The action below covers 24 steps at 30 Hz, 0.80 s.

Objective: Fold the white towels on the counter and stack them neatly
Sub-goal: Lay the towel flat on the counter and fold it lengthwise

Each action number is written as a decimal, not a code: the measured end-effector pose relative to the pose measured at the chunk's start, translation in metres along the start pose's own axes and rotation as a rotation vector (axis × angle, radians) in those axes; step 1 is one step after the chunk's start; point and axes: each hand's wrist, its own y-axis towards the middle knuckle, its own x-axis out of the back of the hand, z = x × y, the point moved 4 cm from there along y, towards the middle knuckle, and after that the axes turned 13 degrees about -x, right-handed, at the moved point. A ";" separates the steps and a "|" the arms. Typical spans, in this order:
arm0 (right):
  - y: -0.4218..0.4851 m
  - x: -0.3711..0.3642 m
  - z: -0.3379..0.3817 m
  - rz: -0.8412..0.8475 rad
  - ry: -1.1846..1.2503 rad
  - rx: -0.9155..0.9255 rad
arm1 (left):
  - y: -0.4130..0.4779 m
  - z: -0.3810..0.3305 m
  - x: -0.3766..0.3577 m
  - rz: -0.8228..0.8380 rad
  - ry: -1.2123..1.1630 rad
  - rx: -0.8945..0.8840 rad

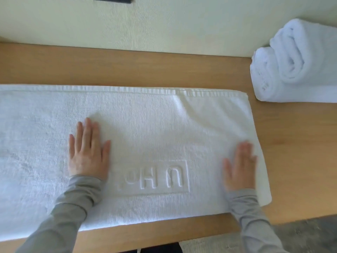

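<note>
Landmark: we place everything from the flat white terry towel (pixel 145 115). It lies spread lengthwise on the pale wooden bench (pixel 127 66), and its left end runs out of view.
Left grip: our left grip (pixel 89 152) rests palm down near the towel's middle, fingers straight, clamped on nothing.
Right grip: our right grip (pixel 239 167) presses flat near the towel's right end. It is blurred, but the fingers look straight and hold nothing.
Step in hand: we judge this to be smoothing before a fold. To do it well, we sweep outward from the middle and flatten the slanting crease near the far right corner.
Edges: the far hem runs straight. The near edge lies close to the bench's front edge, so we avoid dragging the cloth toward us.
Open room: bare wood shows beyond the far hem and right of the towel.
Neighbour: the bundle of rolled white towels (pixel 295 66) sits beyond the right end, apart from the towel, leaving room to fold rightward.
</note>
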 end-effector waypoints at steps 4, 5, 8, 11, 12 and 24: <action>-0.037 -0.029 0.116 0.132 0.027 0.704 | 0.015 -0.053 -0.010 0.058 -0.024 -0.144; -0.041 -0.037 0.134 0.143 -0.037 0.857 | 0.020 -0.064 -0.013 0.066 -0.031 -0.154; -0.016 -0.046 0.155 0.127 -0.223 1.101 | 0.032 -0.072 -0.021 0.066 -0.011 -0.117; 0.053 -0.036 0.145 0.105 -0.328 1.042 | 0.032 -0.065 -0.026 0.067 0.012 -0.095; 0.083 -0.031 0.136 0.090 -0.326 0.955 | 0.032 -0.065 -0.027 0.074 0.014 -0.094; 0.205 0.026 0.066 0.014 0.269 0.312 | 0.112 -0.088 -0.011 -0.135 -0.232 -0.154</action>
